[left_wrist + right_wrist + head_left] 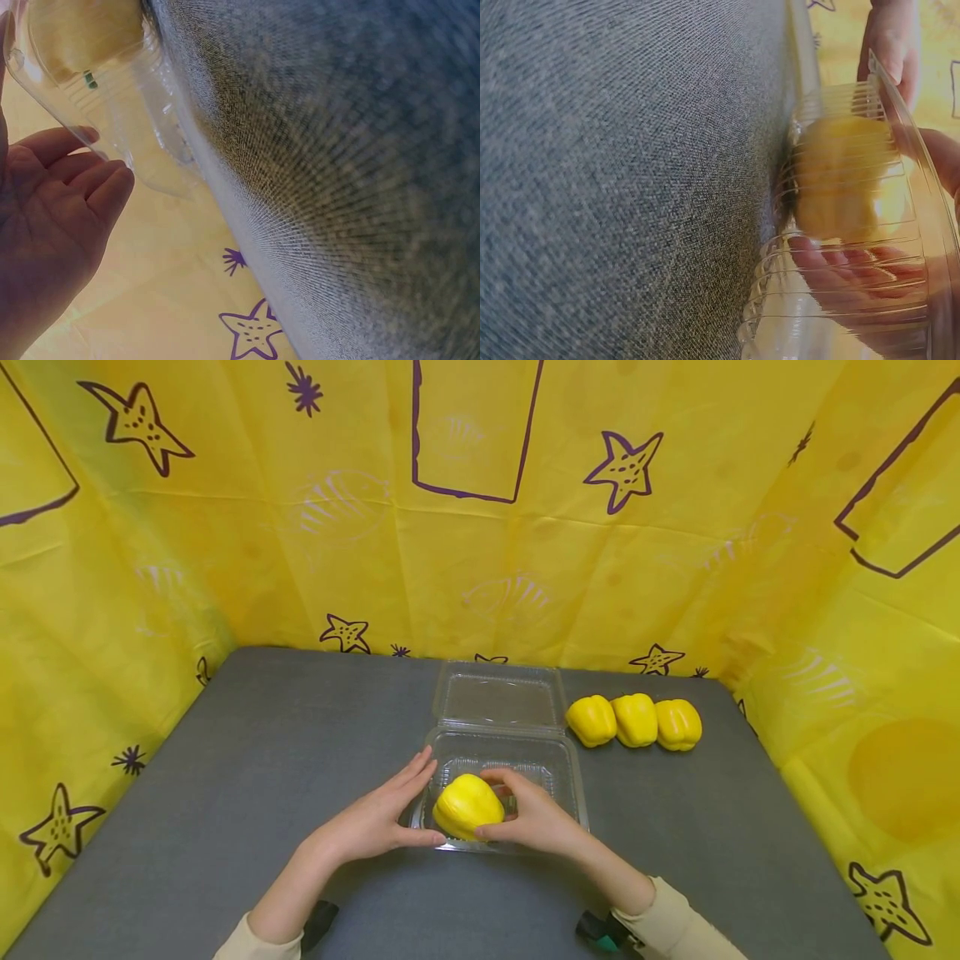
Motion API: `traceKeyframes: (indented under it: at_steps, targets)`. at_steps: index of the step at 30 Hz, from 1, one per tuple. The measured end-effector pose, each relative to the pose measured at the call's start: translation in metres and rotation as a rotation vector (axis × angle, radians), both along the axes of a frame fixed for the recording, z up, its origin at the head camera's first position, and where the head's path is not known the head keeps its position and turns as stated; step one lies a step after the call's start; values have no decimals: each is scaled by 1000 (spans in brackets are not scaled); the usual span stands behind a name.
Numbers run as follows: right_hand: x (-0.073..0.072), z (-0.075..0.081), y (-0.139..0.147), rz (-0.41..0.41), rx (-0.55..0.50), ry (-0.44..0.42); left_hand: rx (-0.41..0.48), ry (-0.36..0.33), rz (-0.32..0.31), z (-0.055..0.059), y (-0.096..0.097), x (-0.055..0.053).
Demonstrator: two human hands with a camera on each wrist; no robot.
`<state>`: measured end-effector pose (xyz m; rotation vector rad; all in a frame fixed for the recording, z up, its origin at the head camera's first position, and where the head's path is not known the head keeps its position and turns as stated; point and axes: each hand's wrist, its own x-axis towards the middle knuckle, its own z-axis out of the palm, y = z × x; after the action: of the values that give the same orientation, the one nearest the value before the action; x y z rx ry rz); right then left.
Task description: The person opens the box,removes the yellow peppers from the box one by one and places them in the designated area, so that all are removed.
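Observation:
A yellow bell pepper (468, 807) sits in the front left part of a clear plastic clamshell container (566, 777), whose lid (498, 697) lies folded back behind it. My right hand (534, 814) reaches into the container and grips the pepper from its right side, thumb in front and fingers behind. Through the clear wall, the right wrist view shows its fingers close against the pepper (840, 180). At the container's left rim is my left hand (378, 818), with fairly straight fingers along the side and the thumb at the front left corner.
Three more yellow bell peppers stand in a row right of the lid: a left one (592, 721), a middle one (635, 720) and a right one (678, 724). The grey table (300, 727) meets a yellow patterned cloth (480, 568) at the back and sides.

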<state>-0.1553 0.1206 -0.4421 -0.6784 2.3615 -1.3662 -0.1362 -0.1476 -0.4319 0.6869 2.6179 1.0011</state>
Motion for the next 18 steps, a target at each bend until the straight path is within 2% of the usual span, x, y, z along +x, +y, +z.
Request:
traceKeyframes:
  at_steps: [6, 18]
  targets:
    - [0, 1, 0, 11, -12, 2, -9, 19, 1, 0, 0, 0]
    - [0, 0, 0, 5, -4, 12, -3, 14, -1, 0, 0, 0]
